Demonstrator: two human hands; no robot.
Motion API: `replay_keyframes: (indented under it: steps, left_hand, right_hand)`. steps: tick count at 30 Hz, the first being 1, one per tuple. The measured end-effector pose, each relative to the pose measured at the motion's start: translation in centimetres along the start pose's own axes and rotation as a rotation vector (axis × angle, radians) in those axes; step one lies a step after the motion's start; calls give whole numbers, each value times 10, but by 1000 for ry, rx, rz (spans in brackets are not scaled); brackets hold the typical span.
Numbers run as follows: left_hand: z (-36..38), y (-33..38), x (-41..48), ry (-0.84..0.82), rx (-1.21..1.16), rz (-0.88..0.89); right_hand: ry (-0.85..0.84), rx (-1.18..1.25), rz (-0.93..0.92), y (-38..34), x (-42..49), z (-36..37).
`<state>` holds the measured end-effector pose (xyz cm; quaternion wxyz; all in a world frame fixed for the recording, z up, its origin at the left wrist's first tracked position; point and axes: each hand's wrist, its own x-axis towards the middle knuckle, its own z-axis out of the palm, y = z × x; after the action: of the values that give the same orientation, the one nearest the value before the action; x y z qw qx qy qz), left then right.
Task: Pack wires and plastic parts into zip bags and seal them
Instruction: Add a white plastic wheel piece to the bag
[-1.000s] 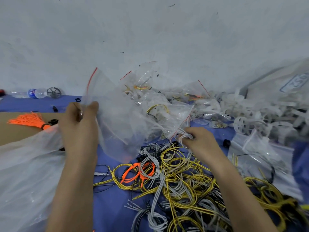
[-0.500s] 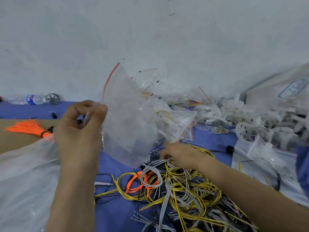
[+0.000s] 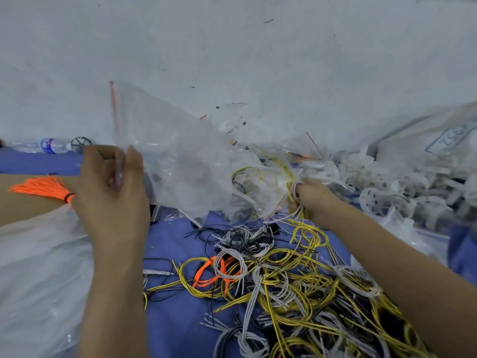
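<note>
My left hand [image 3: 111,189] pinches the edge of an empty clear zip bag [image 3: 175,156] with a red seal line and holds it up above the blue cloth. My right hand [image 3: 313,200] grips a small bundle of grey and yellow wires [image 3: 294,196] just right of the bag's lower corner. A tangled wire pile [image 3: 271,275] of yellow, grey, black and orange loops lies on the cloth below both hands. White plastic ring parts [image 3: 382,192] are heaped at the right.
Filled zip bags [image 3: 258,161] are piled against the wall behind the held bag. A large clear plastic sheet [image 3: 38,267] covers the left. An orange tassel [image 3: 44,188], a water bottle [image 3: 49,146] and a white sack [image 3: 438,135] sit at the edges.
My right hand has lifted from the wire pile, up and to the right, with a small wire bundle in it. My left hand has swung the bag's seal edge more upright.
</note>
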<state>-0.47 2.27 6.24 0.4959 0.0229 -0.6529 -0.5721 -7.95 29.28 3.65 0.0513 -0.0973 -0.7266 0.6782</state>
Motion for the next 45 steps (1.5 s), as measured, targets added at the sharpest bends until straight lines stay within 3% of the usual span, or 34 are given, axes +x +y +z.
replay_keyframes:
  steps: [3, 7, 13, 17, 20, 25, 33, 37, 39, 41, 42, 45]
  left_hand:
    - [-2, 0, 3, -14, 61, -5]
    - [-2, -2, 4, -73, 143, -47]
    - [5, -2, -5, -309, 136, -43]
    - [13, -3, -10, -434, 161, -10]
    - [20, -2, -15, -509, 172, 10]
    - [32, 7, -32, -685, 257, 98]
    - [53, 30, -62, -1033, 292, 173]
    - [66, 34, -84, -1165, 316, 205]
    - [69, 40, -93, -1223, 303, 217]
    - [69, 48, -98, -1256, 277, 238]
    - [69, 51, -100, -1261, 250, 264]
    - [68, 58, -105, -1291, 154, 358]
  right_hand:
    - [-100, -368, 18, 24, -7, 32]
    - [-91, -852, -62, 64, -12, 76]
    - [-93, -1072, -49, 59, -16, 88]
    - [-121, -1151, -150, 55, -18, 85]
    - [-55, -1182, -233, 33, -21, 63]
    - [-110, -1263, -284, -29, -30, -1]
    - [-135, -865, -151, -77, -59, -111]
    - [-147, -706, -247, -77, -72, -120]
    - [-284, -221, -197, -81, -82, -115]
    - [-581, 365, -66, -85, -96, -103]
    - [-688, 513, -55, -84, -102, -93]
    - [-761, 467, -93, -69, -111, -60]
